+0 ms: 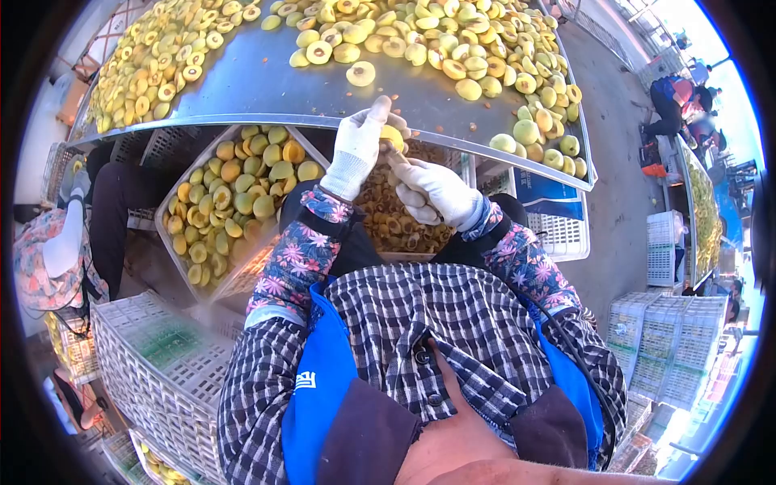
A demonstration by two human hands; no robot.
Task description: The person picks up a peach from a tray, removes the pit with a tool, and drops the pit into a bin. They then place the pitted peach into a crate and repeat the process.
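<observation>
In the head view both my hands, in white gloves, meet in front of the metal table's near edge. My left hand [360, 149] is closed on a yellow apricot-like fruit [391, 139], holding it between thumb and fingers. Just right of it, my right hand [440, 192] has its fingers curled, with fingertips right at the fruit's lower side. I cannot tell what the right fingers grip. Below the hands, a crate holds brown pits and scraps [388, 212]. Left of that stands a crate of whole and halved green-yellow fruit [242, 190].
Heaps of halved fruit [453, 40] cover much of the metal table [242, 77]. A white crate [562, 234] stands at right, stacked crates [162, 347] at lower left. A person [61, 250] sits at far left; other people [683, 105] are at another fruit-covered table, far right.
</observation>
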